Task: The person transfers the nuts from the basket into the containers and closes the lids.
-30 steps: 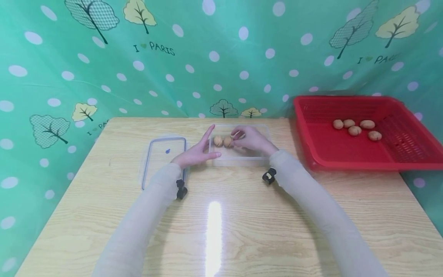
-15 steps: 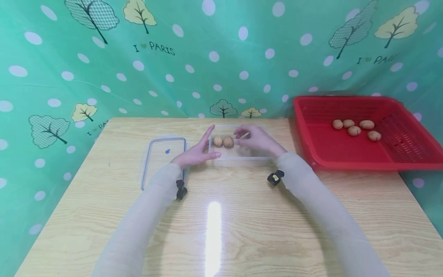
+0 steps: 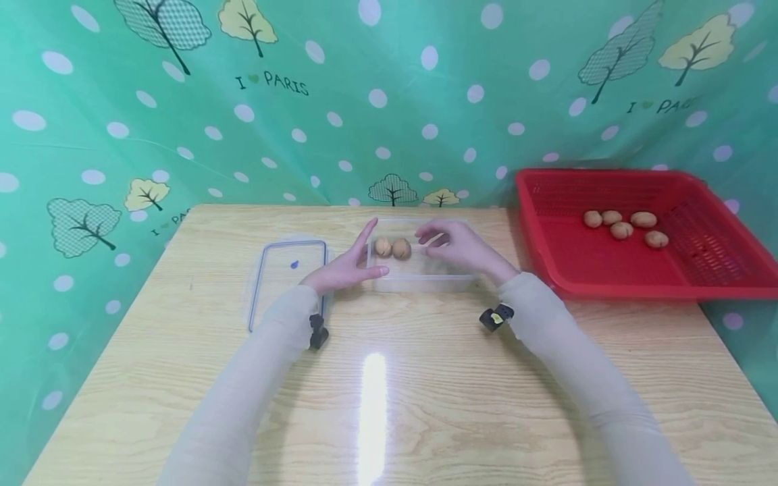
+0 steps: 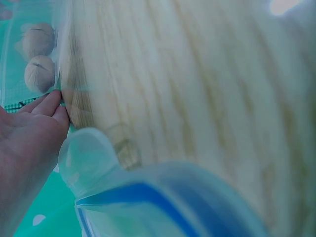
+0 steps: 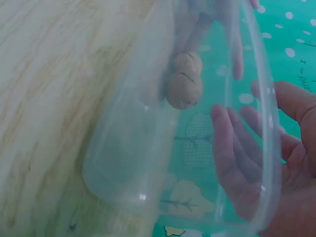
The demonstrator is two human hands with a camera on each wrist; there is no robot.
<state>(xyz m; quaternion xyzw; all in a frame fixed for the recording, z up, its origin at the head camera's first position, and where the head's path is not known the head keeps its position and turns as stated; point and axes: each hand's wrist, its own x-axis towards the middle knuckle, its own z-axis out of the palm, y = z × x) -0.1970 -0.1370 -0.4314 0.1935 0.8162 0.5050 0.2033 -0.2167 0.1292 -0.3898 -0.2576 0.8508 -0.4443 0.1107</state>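
Two walnuts sit side by side at the left end of a clear plastic box. Around that end, my left hand spreads its straight fingers and thumb against the box. In the left wrist view, the left fingertips lie right at the box wall, close to the walnuts. Over the middle of the box is my right hand, fingers loosely bent with nothing between them. The right wrist view shows the right fingers dipping inside the box, apart from the walnuts.
A clear lid with a blue seal lies on the table left of the box, partly under the left wrist. A red plastic basket at the right holds several walnuts. A green patterned curtain hangs behind the table.
My right hand has let go of the right-hand walnut and drawn back to the right. The left hand and the box have stayed in place.
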